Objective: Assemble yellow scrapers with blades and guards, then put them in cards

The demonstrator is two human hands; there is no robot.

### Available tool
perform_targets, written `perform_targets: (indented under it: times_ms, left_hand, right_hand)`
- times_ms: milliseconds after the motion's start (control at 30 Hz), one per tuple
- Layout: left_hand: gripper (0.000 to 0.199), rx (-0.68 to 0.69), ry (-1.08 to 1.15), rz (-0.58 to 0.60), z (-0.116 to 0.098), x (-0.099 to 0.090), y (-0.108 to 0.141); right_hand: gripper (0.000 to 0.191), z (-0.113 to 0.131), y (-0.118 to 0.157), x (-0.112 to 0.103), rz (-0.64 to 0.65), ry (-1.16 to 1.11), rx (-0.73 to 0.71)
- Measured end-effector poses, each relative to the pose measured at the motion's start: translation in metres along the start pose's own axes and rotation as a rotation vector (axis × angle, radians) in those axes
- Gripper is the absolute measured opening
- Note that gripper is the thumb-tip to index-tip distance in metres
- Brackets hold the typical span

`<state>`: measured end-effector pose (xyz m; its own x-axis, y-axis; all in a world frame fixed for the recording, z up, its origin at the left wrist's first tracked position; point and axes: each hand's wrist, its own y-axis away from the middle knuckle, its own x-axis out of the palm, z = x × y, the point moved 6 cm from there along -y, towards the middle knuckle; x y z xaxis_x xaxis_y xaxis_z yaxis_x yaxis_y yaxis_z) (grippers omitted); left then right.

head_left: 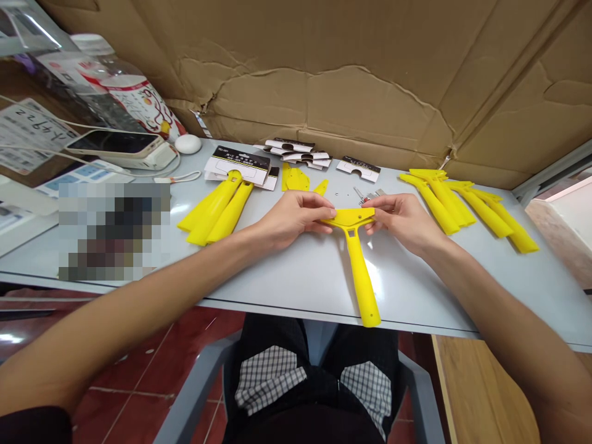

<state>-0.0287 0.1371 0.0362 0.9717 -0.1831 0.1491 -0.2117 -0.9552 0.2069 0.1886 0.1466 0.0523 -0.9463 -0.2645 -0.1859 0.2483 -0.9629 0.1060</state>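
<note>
A yellow scraper (pixel 363 277) is held by its wide head over the table, its handle pointing down toward the front edge. My left hand (pixel 296 216) pinches the left end of the head, and my right hand (pixel 400 219) pinches the right end. A screw shows on the right part of the head. Just behind the hands lie flat yellow plates (pixel 296 179) and small metal parts (pixel 363 196).
Yellow handles with a card (pixel 238 163) lie at left, more yellow handles (pixel 446 200) at right. Folded cards (pixel 296 151) lie at the back before cardboard (pixel 324 49). A phone (pixel 115 142), white puck (pixel 188 143) and bottle (pixel 134 92) are at far left.
</note>
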Motion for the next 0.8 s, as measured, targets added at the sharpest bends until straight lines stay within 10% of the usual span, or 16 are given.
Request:
perform_targets:
  times_ms: [800]
  left_hand:
    - [0.009,0.01,-0.201,-0.148,-0.02,0.005,0.018]
  right_hand:
    - [0.02,-0.002,0.001,0.007,0.082,-0.229,0.058]
